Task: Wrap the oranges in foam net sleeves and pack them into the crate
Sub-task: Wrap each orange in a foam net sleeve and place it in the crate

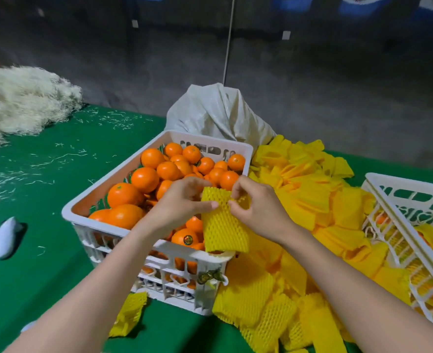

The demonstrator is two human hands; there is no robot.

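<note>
Both my hands, left [182, 202] and right [256, 207], pinch one foam sleeve's [223, 225] top edge to spread its mouth for an orange.

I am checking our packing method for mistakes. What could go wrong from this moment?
1. The left hand and the right hand both pinch the top edge of the foam net sleeve; pulling it apart too hard might tear the thin net.
2. It hangs over the crate of bare oranges; if it slips, it may drop among them.
</note>
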